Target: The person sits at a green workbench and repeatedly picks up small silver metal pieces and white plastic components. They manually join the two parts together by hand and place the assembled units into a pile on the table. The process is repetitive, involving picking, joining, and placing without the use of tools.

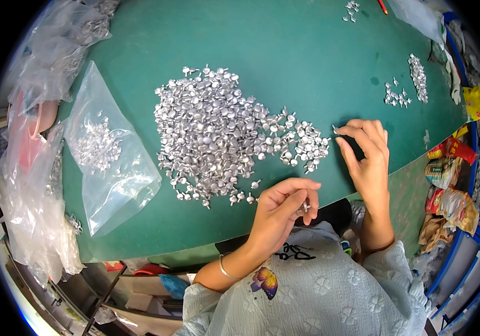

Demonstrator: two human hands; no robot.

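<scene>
A green table (284,50) carries a broad heap of silvery round-headed metal pieces (206,126), a clear plastic bag (117,196) lying to its left. At the near edge, a person's left hand (282,206) curls closed around a small metal piece (306,206), while the right hand (371,154), thumb and forefinger slightly parted, hovers beside the heap's right end, a silvery bit (334,129) at its forefinger tip; whether gripped, one cannot tell.

Hands: two, one left (284,204) and one right (370,147). Worktable (251,39): one. Main heap (206,129) of metal pieces: one; individual pieces are too numerous to count. Smaller groups: three, comprising one elongated pile (418,78), one loose cluster (398,96) and one far cluster (351,10). Flat clear bag (119,193) on the worktable: one. Red stick (383,7): one. Bracelet (224,269): one.
</scene>
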